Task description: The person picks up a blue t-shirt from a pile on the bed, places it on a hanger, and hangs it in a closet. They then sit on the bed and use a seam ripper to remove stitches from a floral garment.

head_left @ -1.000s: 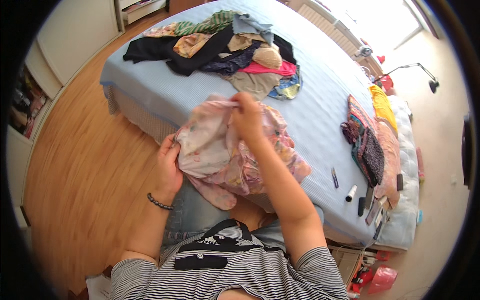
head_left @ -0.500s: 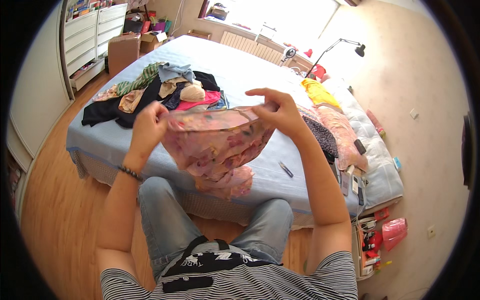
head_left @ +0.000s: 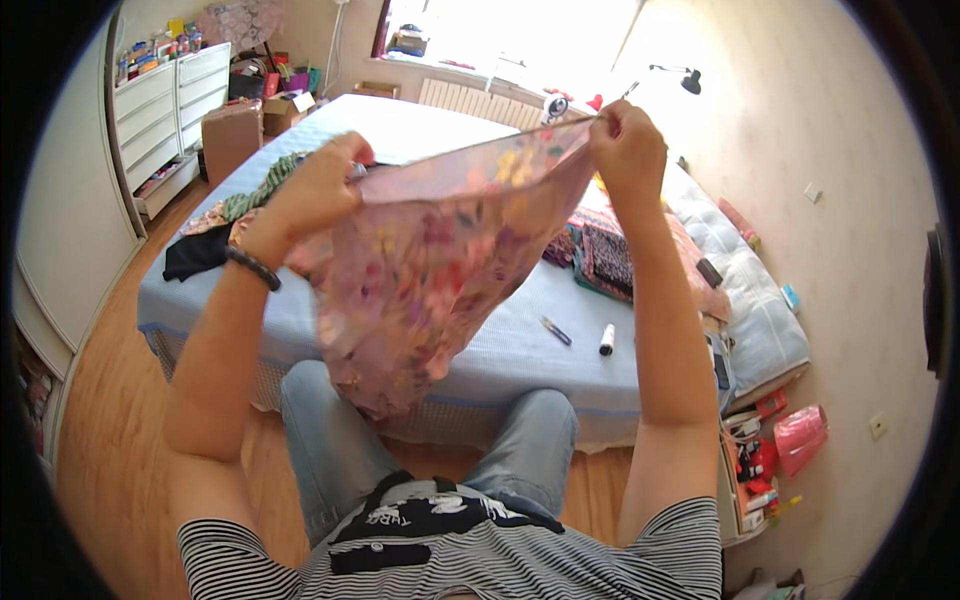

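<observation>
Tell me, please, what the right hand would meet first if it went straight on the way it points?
Probably nothing close: the right hand, pinching the floral garment, points past the bed toward the radiator; depth unclear.

Ahead of you stands a bed [head_left: 560, 375] with a pale blue cover; a pen [head_left: 556, 330] and a small white tube [head_left: 606, 339] lie on it near its front edge; a heap of clothes [head_left: 225, 220] sits at your left; a white drawer unit [head_left: 165, 110] stands against the wall; a pink bag [head_left: 800, 437] rests on the floor at your right.

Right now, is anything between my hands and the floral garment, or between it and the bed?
Nothing visible does. The left hand and right hand already grip the floral garment by its top edge, and it hangs in open air above the blue bed.
</observation>
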A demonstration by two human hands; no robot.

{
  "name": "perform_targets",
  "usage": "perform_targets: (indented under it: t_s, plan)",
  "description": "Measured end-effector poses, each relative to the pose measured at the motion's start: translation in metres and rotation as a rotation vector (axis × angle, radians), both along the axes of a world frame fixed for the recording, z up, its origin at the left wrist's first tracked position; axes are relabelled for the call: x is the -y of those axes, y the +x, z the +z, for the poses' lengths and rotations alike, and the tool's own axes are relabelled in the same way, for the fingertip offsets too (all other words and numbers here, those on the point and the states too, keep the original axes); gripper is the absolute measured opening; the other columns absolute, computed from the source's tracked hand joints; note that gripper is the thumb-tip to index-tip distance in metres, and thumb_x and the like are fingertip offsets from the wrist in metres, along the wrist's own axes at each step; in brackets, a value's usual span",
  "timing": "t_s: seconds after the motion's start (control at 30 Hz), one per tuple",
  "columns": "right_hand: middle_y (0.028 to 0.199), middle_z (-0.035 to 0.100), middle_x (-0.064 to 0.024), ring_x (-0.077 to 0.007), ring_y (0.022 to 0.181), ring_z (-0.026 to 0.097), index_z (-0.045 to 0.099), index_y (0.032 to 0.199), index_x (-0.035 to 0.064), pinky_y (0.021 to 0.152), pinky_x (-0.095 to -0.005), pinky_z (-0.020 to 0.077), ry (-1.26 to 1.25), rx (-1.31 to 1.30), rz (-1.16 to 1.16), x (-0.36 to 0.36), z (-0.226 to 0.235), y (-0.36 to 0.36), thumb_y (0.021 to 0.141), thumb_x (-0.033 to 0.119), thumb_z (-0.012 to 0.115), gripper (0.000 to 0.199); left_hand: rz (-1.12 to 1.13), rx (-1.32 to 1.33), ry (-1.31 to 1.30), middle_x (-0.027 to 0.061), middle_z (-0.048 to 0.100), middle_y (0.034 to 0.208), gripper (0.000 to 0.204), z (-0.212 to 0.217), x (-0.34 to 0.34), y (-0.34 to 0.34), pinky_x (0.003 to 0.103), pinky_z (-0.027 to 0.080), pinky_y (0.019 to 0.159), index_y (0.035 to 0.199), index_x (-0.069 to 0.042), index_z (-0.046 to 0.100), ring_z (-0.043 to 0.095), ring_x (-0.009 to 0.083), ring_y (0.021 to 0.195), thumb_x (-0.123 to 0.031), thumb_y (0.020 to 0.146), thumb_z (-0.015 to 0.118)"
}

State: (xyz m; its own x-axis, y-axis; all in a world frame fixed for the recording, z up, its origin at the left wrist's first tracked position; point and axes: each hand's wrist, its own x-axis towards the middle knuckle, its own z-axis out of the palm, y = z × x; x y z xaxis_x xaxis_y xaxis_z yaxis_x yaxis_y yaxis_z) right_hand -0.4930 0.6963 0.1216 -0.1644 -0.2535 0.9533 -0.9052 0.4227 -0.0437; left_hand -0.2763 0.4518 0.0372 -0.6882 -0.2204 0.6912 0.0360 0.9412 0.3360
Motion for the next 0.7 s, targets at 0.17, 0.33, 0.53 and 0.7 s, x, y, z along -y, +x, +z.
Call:
perform_targets:
  t_s: [0.17,0.33,0.53,0.7]
  plan:
    - [0.079,0.062,-0.0188,-0.0355,0.075,0.062,0.059,0.085,0.0003,0.069,-0.0407,0.0478,-0.064,0.027,0.066,-0.009,0.008,-0.01,0.077,0.009,0.052,0.014,-0.156,-0.258,0.523,-0.0046,0.055,0.072,0.011,0.032,0.024,0.004,0.019,0.038,0.06,0.077,-0.003,0.06,0.05,0.0016,0.07,-0.014,0.077,0.056]
    - [0.066,0.058,-0.0036,-0.0114,0.058,0.052,0.061,0.087,-0.0016,0.055,-0.0244,0.0408,-0.298,0.642,0.722,-0.01,0.017,-0.03,0.081,0.01,0.056,0.014,-0.32,-0.4,0.904,-0.0053,0.059,0.077,0.025,0.048,0.013,-0.016,0.018,0.041,0.06,0.089,-0.007,0.066,0.051,0.0028,0.067,-0.031,0.085,0.062]
    - [0.058,0.052,0.0039,-0.0034,0.051,0.043,0.064,0.077,0.0033,0.045,-0.0184,0.0306,-0.173,0.707,0.779,-0.037,0.035,-0.02,0.083,0.016,0.064,0.014,-0.465,-0.165,0.611,-0.0043,0.062,0.083,0.022,0.093,0.023,0.008,0.018,0.045,0.067,0.093,-0.006,0.064,0.055,0.0014,0.073,-0.027,0.089,0.06]
    - [0.069,0.057,0.0013,-0.0056,0.06,0.05,0.06,0.08,0.0041,0.051,-0.0188,0.0372,-0.206,0.603,0.903,-0.034,0.041,-0.015,0.085,0.019,0.062,0.016,-0.207,-0.311,0.403,-0.002,0.064,0.089,0.029,0.116,0.035,0.006,0.018,0.046,0.069,0.102,-0.005,0.065,0.058,0.0038,0.076,-0.03,0.089,0.06]
